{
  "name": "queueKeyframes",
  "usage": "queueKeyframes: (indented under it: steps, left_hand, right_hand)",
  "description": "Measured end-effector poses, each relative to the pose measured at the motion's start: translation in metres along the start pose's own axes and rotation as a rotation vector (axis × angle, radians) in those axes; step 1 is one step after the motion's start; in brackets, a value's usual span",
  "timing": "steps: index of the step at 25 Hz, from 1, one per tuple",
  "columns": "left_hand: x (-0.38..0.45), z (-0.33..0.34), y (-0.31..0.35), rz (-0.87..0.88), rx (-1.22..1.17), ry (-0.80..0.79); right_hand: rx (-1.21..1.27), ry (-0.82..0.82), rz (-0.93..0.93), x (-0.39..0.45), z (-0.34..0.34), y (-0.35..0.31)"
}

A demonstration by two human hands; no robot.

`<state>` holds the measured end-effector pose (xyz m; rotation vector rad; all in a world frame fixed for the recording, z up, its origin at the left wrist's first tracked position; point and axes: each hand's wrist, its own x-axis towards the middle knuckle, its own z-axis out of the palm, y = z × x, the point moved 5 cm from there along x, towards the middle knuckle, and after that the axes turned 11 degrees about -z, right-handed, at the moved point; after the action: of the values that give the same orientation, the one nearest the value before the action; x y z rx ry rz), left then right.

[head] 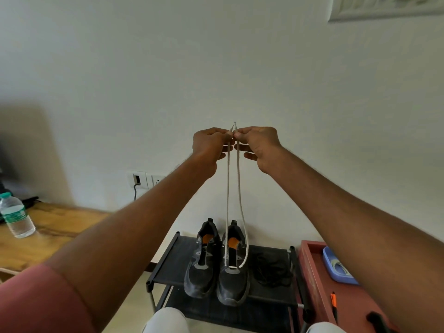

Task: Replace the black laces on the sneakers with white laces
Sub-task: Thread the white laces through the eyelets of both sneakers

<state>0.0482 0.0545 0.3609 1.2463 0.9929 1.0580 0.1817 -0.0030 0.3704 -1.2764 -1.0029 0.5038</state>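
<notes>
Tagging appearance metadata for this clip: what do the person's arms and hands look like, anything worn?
Both hands, left hand and right hand, are bare: no gloves, and no rings, watch or bands show. Both forearms are bare too. A short pinkish-red sleeve covers the left upper arm; the right arm's sleeve is out of frame.

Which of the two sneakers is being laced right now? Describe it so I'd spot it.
Find the low black rack against the wall, where two black sneakers stand side by side. It is the right sneaker, next to the heap of black laces. Only it has a white lace through its lowest eyelets, rising to both hands.
</notes>
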Motion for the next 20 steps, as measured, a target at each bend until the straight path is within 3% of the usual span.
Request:
queueKeyframes:
  steps: [12,20]
  left_hand:
    - [0.007,0.001,-0.002,-0.140,-0.140,-0.014]
    - [0.002,-0.005,-0.004,-0.129,-0.104,-0.010]
  right_hand:
    - [0.162,-0.001,0.087,-0.008,0.009,-0.009]
    - [0.096,0.024,0.042,-0.008,0.007,-0.004]
